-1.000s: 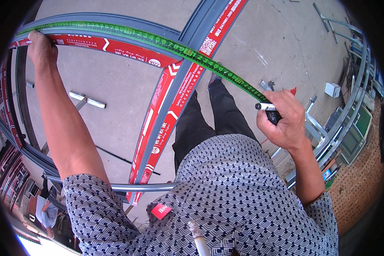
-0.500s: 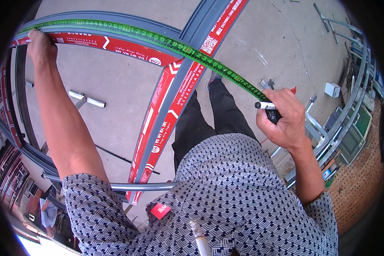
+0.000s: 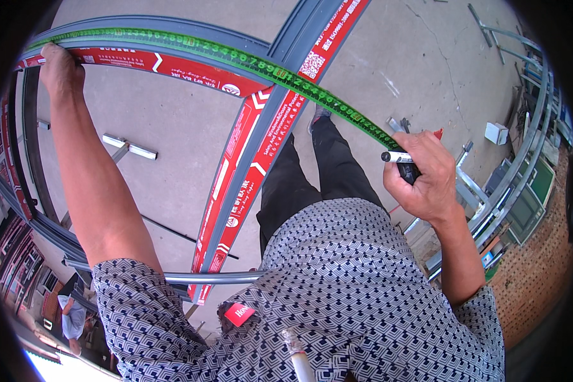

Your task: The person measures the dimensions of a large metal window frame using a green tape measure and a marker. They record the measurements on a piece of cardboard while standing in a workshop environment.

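Observation:
A green tape measure blade (image 3: 235,58) stretches across the view, lying along a grey metal crossbar with red protective film (image 3: 191,75). At the far left, my left hand (image 3: 63,71) is closed over the crossbar and the blade's end; its fingertips are partly hidden. My right hand (image 3: 430,175) grips the dark tape measure case (image 3: 407,170). The same hand also holds a white marker pen with a black cap (image 3: 396,156). Between the hands, the blade passes over a grey, red-filmed upright bar (image 3: 293,60) and runs on through the air to the case.
A curved-looking metal rail (image 3: 213,278) crosses close to my waist. Metal stands (image 3: 130,148) rest on the concrete floor. At right are long metal profiles (image 3: 512,172), a white box (image 3: 496,134) and green-grey panels (image 3: 535,197). Another person (image 3: 74,318) is at lower left.

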A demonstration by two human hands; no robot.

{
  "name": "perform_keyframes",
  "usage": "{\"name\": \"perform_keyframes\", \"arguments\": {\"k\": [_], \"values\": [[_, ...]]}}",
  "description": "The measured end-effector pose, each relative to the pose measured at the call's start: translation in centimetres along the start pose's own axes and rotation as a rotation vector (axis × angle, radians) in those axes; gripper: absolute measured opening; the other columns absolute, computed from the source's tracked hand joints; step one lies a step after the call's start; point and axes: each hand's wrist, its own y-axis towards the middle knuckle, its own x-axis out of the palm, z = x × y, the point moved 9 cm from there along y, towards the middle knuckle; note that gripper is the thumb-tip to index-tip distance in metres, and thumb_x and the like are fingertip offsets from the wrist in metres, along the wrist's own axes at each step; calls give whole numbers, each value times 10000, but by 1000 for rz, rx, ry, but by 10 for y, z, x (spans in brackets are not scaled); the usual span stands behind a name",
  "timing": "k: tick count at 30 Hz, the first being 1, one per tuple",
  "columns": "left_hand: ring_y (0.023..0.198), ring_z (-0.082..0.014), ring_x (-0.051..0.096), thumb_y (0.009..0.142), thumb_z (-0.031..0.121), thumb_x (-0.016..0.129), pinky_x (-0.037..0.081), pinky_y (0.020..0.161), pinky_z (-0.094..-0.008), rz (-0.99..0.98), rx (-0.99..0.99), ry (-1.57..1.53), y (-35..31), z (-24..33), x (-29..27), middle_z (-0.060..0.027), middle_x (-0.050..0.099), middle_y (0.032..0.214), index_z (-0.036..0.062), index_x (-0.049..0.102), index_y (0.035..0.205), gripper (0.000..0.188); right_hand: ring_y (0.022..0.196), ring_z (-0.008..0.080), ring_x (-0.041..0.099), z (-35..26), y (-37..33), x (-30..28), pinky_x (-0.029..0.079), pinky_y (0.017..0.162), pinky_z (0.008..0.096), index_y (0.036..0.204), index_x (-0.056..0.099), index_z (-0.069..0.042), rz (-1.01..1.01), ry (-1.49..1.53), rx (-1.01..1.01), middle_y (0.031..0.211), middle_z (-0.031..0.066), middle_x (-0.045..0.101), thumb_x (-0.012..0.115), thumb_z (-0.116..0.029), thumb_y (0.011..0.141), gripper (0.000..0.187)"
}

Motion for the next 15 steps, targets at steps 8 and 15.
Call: {"name": "perform_keyframes", "arguments": {"k": [8, 15], "values": [[1009, -233, 704, 1127, 341, 416, 563, 965, -350, 6, -8, -10, -2, 2, 1, -199, 666, 1125, -170, 438, 1340, 554, 712, 301, 633, 0, 0, 0, 512, 638, 388, 990, 713, 13, 4, -1, -2, 860, 134, 709, 734, -71, 675, 327], [1003, -226, 705, 1131, 341, 411, 555, 968, -343, -22, -10, 22, 6, -5, -3, -198, 662, 1114, -167, 426, 1351, 554, 722, 303, 633, 0, -1, 0, 511, 641, 390, 995, 710, 11, -12, -6, 3, 860, 134, 702, 733, -75, 673, 333]]}}
